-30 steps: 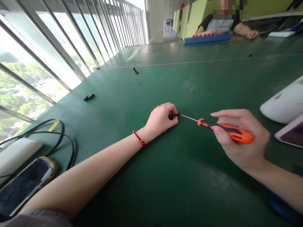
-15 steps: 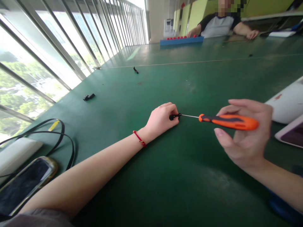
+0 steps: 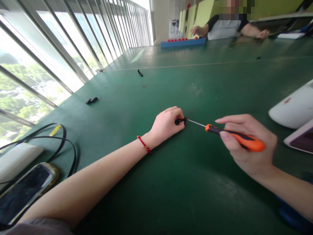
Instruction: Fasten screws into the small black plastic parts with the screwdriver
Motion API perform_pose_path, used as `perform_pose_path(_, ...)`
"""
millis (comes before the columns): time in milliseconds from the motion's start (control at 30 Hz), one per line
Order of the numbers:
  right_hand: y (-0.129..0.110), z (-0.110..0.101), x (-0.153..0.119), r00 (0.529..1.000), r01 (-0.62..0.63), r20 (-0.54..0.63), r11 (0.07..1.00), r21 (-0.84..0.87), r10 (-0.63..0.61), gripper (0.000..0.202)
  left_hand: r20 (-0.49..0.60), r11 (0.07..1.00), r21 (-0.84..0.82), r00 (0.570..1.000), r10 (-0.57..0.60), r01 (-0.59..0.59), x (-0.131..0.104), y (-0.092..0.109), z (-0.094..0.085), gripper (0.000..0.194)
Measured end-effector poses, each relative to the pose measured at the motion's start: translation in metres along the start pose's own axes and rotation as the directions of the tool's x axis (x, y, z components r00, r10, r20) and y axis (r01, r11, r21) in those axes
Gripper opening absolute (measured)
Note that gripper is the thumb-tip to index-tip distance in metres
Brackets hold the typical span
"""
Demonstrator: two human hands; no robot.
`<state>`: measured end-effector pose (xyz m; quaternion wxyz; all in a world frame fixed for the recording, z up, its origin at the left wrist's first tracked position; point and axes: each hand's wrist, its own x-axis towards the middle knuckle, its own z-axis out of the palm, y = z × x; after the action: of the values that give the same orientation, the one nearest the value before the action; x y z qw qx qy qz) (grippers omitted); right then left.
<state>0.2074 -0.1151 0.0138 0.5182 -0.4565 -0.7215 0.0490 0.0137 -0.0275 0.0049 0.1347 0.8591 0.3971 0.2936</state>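
My left hand [image 3: 168, 125] rests on the green table [image 3: 151, 186], its fingers closed on a small black part [image 3: 179, 121]. A thin metal shaft runs from the screwdriver [image 3: 249, 141] to the right end of that part, and its tip appears to touch there. The screwdriver has an orange and black handle. Around the handle is my right hand [image 3: 254, 156], with the thumb against its near side and the index finger stretched out above it. Two more black pieces lie farther off, one at the left [image 3: 91, 100] and one farther back [image 3: 140, 72].
At the lower left are a phone [image 3: 26, 189], a white box [image 3: 21, 160] and black cables [image 3: 76, 153]. A white object [image 3: 293, 107] and another device [image 3: 300, 138] stand at the right. Across the table a person's hand is at a blue rack [image 3: 182, 43].
My right hand has tilted the screwdriver, its handle end now lower in view. My left hand has stayed put. The blue rack has shifted slightly left, and the other person's hand has risen.
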Motion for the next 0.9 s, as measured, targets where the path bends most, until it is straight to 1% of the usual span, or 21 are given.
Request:
perform_pose_path(33,-0.0001,0.0001,-0.0002,1.000,0.006,-0.021,1.000,0.003,-0.006,0.022,-0.001,1.000,0.001,1.000,-0.001,0.001,-0.0001,-0.0001,0.0000,0.005)
perform_pose_path(67,0.0001,0.0007,-0.0001,0.998,0.021,-0.055,0.999,0.033,-0.019,0.025,-0.002,1.000,0.001,1.000,-0.002,0.002,-0.0001,-0.0001,0.0000,0.004)
perform_pose_path(133,0.0009,0.0021,0.0009,0.993,0.060,-0.106,0.991,0.117,-0.047,0.039,-0.002,1.000,0.004,1.000,-0.001,0.001,-0.0002,-0.0003,0.0002,0.004)
perform_pose_path(200,0.0016,0.0027,0.0018,0.993,0.072,-0.101,0.985,0.156,-0.057,0.047,-0.002,1.000,0.005,1.000,-0.001,0.001,-0.0003,-0.0005,0.0005,0.005)
perform_pose_path(233,0.0015,0.0024,0.0018,0.996,0.066,-0.070,0.989,0.135,-0.056,0.045,-0.002,1.000,0.005,1.000,-0.002,0.002,-0.0003,-0.0005,0.0006,0.005)
perform_pose_path(300,0.0003,0.0012,0.0009,0.999,0.042,-0.004,0.998,0.055,-0.041,0.032,-0.003,1.000,0.003,1.000,-0.002,0.002,-0.0003,-0.0005,0.0008,0.005)
perform_pose_path(367,-0.0017,0.0005,-0.0003,0.999,0.037,0.011,0.999,0.003,-0.037,0.022,-0.004,1.000,0.000,1.000,-0.003,0.003,-0.0003,-0.0003,0.0007,0.005)
perform_pose_path(400,-0.0026,0.0007,-0.0005,0.999,0.044,-0.006,0.999,0.008,-0.044,0.023,-0.004,1.000,-0.001,1.000,-0.004,0.004,-0.0003,-0.0002,0.0007,0.005)
perform_pose_path(533,-0.0024,0.0039,0.0013,0.988,0.119,-0.111,0.982,0.144,-0.104,0.051,-0.008,1.000,0.005,1.000,-0.006,0.006,-0.0007,0.0002,0.0008,0.005)
perform_pose_path(600,-0.0007,0.0037,0.0024,0.993,0.093,-0.091,0.976,0.197,-0.076,0.059,-0.009,1.000,0.010,1.000,-0.004,0.005,-0.0008,0.0001,0.0008,0.005)
perform_pose_path(633,0.0001,0.0029,0.0027,0.997,0.069,-0.051,0.981,0.184,-0.060,0.056,-0.009,1.000,0.012,1.000,-0.003,0.003,-0.0007,-0.0001,0.0008,0.005)
perform_pose_path(700,0.0008,0.0006,0.0026,0.998,0.055,0.029,0.995,0.088,-0.057,0.037,-0.006,1.000,0.015,1.000,-0.001,0.001,-0.0005,-0.0004,0.0007,0.005)
perform_pose_path(733,0.0008,-0.0003,0.0023,0.997,0.059,0.051,0.998,0.031,-0.061,0.027,-0.004,1.000,0.015,1.000,0.000,0.000,-0.0004,-0.0005,0.0007,0.005)
perform_pose_path(767,0.0006,-0.0008,0.0021,0.997,0.060,0.048,0.998,-0.012,-0.060,0.020,-0.004,1.000,0.013,1.000,0.002,-0.002,-0.0002,-0.0006,0.0006,0.005)
perform_pose_path(800,0.0004,-0.0007,0.0019,0.998,0.063,0.017,0.998,-0.030,-0.063,0.019,-0.002,1.000,0.012,1.000,0.003,-0.003,-0.0001,-0.0006,0.0005,0.005)
perform_pose_path(833,0.0002,-0.0003,0.0018,0.998,0.060,-0.031,0.998,-0.020,-0.060,0.023,-0.002,1.000,0.012,1.000,0.003,-0.003,-0.0001,-0.0005,0.0004,0.005)
perform_pose_path(900,0.0001,0.0011,0.0017,0.990,0.068,-0.125,0.997,0.047,-0.062,0.037,-0.001,1.000,0.012,1.000,0.001,-0.001,-0.0001,-0.0001,0.0004,0.005)
